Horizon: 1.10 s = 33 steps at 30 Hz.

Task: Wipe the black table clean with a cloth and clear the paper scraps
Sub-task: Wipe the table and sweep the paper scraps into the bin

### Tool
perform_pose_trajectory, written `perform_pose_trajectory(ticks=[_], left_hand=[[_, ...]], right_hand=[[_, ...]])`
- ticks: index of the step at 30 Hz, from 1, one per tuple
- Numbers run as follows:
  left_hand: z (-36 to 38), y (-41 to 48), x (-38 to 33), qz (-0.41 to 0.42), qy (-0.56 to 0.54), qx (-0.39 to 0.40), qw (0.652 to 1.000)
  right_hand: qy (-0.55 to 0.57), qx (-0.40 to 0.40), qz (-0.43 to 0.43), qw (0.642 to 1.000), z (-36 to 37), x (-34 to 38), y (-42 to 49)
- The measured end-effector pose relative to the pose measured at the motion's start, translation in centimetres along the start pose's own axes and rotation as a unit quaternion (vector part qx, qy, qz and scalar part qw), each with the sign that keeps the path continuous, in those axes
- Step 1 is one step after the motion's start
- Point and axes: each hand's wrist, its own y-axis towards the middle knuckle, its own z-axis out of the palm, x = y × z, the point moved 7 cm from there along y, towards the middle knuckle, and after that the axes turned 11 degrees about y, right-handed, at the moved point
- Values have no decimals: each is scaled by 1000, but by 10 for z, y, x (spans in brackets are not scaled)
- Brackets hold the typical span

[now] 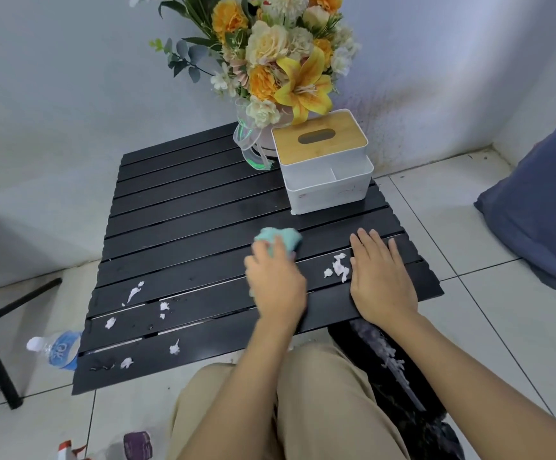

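**Item 1. Black slatted table** (pixel 187 200): low, with open gaps between the slats. The far half looks wiped; the near half is not yet clean.

**Item 2. Teal cloth** (pixel 281 240): bunched at mid-table, right of centre. The left hand (pixel 275 280) covers it with fingers curled over it, gripping. Both are motion-blurred.

**Item 3. Right hand** (pixel 381 277): palm down near the right edge, fingers straight and slightly spread, holding nothing.

**Item 4. Paper scraps** (pixel 338 267): one cluster touches the right hand's inner side. Others (pixel 134 290) are scattered toward the near left corner, among dark wet-looking spots.

**Item 5. Other objects:** white tissue box (pixel 326 167) with a wooden lid at the far right corner; bouquet (pixel 279 54) just behind it; black bag (pixel 396 366) below the near edge; water bottle (pixel 59 350) on the floor by the near left corner.

**Risk notes:** a broad sweep could push scraps into the slat gaps or off the left edge, missing the bag. Damp scraps would probably smear or shred under the cloth. A far stroke could nudge the tissue box.
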Motion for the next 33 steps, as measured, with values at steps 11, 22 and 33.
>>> perform_pose_trajectory(ticks=[11,22,33], left_hand=[[-14,51,75,-60,-261,124,955],[-6,-34,-68,137,-158,115,971],[-4,-10,-17,-37,-58,35,997]], right_hand=[[119,-95,86,985,-59,-66,-23],[611,-10,211,763,-20,-95,-25],[636,-27,227,737,-21,-91,-20]])
